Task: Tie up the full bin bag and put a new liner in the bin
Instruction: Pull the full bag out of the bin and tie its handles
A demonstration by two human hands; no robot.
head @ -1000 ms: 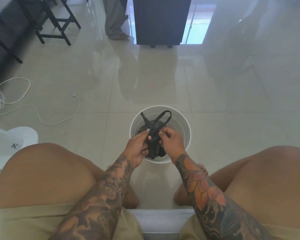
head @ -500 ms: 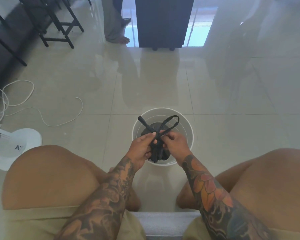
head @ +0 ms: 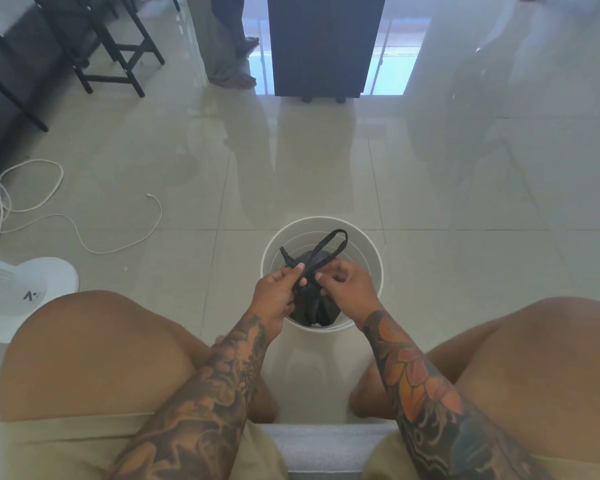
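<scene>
Since a moment ago, loop of the black bin bag (head: pixel 312 303) drawn out taller past the hands, short tail now cocked to the left. Left hand (head: pixel 278 296) pinching a bag handle between thumb and fingers; right hand (head: pixel 349 289) pinching the other strand just beside it, fingers curled. Bag gathered at the neck, hanging inside the white bin (head: pixel 371 251), between bare knees on the glossy tiled floor (head: pixel 153 140). White fan base (head: pixel 28 296) and loose white cord (head: pixel 118 247) off to the left

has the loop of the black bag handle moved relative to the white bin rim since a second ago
Yes. The thin black plastic handle loop has stretched out toward the far right part of the round white bin's rim, while both hands hold the bag.
</scene>
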